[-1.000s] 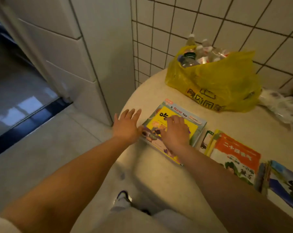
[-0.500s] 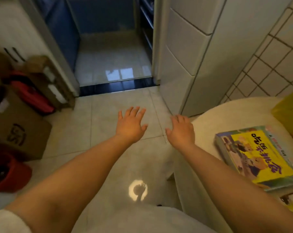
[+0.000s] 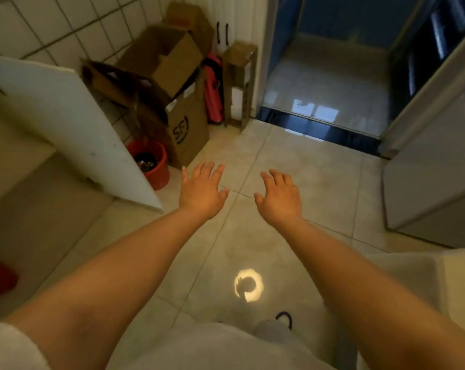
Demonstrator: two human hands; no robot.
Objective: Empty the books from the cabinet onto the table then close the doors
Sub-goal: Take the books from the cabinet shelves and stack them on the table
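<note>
While the white cabinet door (image 3: pixel 65 129) stands swung open at the left of the head view, its lower corner reaching out over the tiled floor (image 3: pixel 292 182), no book shows anywhere in view and the cabinet's inside is cut off by the left edge, so whether books lie within cannot be told. Both arms stretch forward over the floor, palms down. The left hand (image 3: pixel 200 192) has its fingers straight and spread, holding nothing and touching nothing; it hangs just right of the door's lower corner. The right hand (image 3: pixel 278 197) is likewise bare, its fingers relaxed and slightly bent downward, gripping nothing; the 2 hands sit near each other but apart, thumbs pointing inward. Beyond the door, against the tiled wall (image 3: pixel 52 25), a red bucket (image 3: pixel 152 164) with dark contents (too dim to make out) stands on the floor, touching or nearly touching a brown cardboard box (image 3: pixel 187 126) printed with letters. More open cardboard boxes (image 3: pixel 164 60) are stacked behind it, with a red flat object (image 3: pixel 214 89) leaning upright beside them and a narrow tall carton (image 3: pixel 239 81) to its right. Farther back an open doorway (image 3: pixel 324 81) shows a darker, glossy floor. At the right stands a pale unit (image 3: pixel 434 169) with flat fronts. Near the bottom, a bright ring of light (image 3: pixel 248 288) lies on the floor between the forearms, and a pale curved table edge (image 3: pixel 413 265) shows under the right forearm.
</note>
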